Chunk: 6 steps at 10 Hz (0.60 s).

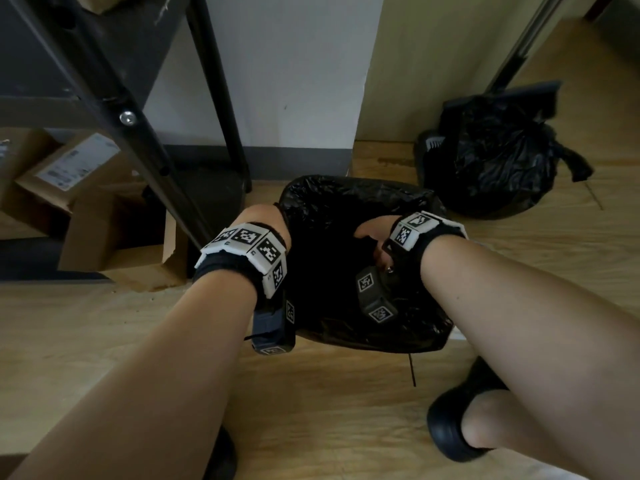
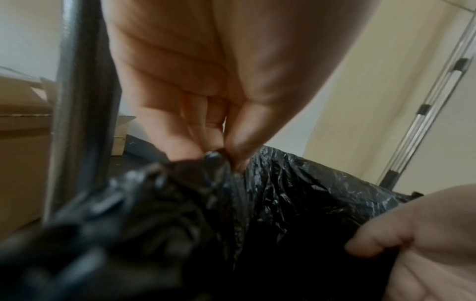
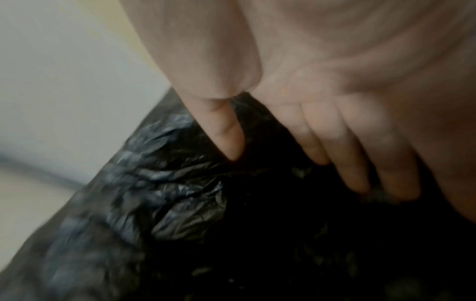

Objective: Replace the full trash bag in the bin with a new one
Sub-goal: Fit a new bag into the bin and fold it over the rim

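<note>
A new black trash bag [image 1: 346,199] is draped over the bin on the wooden floor; the bin itself is hidden under the plastic. My left hand [image 1: 263,216] is at the bag's left edge, and in the left wrist view its thumb and fingertips [image 2: 224,154] pinch a bunched bit of the bag [image 2: 296,183]. My right hand [image 1: 372,233] reaches down into the dark opening. In the right wrist view its thumb [image 3: 226,132] and straight fingers [image 3: 347,152] have a fold of the bag [image 3: 180,203] running up between them. The full, tied black bag [image 1: 495,157] sits on the floor at the back right.
Black metal shelf legs [image 1: 145,150] stand just left of the bin, with cardboard boxes [image 1: 69,174] behind them. A white wall corner [image 1: 294,81] is right behind the bin. A metal pole [image 1: 519,46] rises behind the full bag. My black shoe [image 1: 450,424] is at the front right.
</note>
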Tool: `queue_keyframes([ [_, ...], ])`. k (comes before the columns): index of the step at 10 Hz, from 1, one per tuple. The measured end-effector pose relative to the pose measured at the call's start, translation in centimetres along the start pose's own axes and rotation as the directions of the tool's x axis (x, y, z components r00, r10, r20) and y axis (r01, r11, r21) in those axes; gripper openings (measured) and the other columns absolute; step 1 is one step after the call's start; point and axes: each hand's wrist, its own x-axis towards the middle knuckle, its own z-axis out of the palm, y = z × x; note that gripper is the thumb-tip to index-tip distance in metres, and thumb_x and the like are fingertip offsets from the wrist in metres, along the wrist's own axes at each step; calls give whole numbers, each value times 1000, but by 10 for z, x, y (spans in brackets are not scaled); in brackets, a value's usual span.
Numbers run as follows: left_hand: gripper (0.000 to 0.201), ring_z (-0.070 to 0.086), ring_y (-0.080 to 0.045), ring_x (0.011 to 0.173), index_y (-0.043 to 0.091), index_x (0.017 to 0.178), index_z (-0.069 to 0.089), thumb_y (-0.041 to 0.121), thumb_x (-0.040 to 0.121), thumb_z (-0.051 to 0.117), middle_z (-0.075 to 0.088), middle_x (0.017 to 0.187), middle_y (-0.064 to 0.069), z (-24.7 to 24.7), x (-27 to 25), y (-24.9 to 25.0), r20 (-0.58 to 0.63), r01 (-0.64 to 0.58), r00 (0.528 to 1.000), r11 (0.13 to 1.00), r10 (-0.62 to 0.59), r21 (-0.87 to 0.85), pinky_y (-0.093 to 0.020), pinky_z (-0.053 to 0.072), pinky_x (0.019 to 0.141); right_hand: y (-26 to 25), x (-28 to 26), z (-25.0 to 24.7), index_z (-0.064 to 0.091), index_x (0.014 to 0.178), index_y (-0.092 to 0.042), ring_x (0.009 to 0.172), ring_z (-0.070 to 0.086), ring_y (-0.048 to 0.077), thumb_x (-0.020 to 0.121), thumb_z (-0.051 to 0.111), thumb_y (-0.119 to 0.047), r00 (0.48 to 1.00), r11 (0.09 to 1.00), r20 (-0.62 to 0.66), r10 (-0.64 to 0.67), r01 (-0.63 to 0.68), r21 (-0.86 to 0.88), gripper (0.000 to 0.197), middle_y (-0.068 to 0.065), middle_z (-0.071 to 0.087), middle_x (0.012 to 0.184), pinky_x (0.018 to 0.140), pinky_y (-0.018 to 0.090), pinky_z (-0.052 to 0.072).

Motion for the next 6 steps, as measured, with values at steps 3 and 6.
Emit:
queue_keyframes([
  [3,35,55,-34,114,-3,122,51,22,98,42,57,124,-19,-1,-50,-6,-32,-22,999,981,17,-191,-31,39,78,8,-60,-36,50,70,-10,50,55,17,90,54,-16,976,992,-178,-128,127,-17,21,6,52,70,49,25,43],
  [6,46,55,-36,117,-2,132,40,14,92,53,54,130,-22,21,-88,-1,-39,98,992,938,-118,-331,-39,46,92,95,-93,-30,41,131,-4,115,52,38,85,61,-29,880,958,-438,-183,59,-281,57,21,48,132,89,40,47],
])
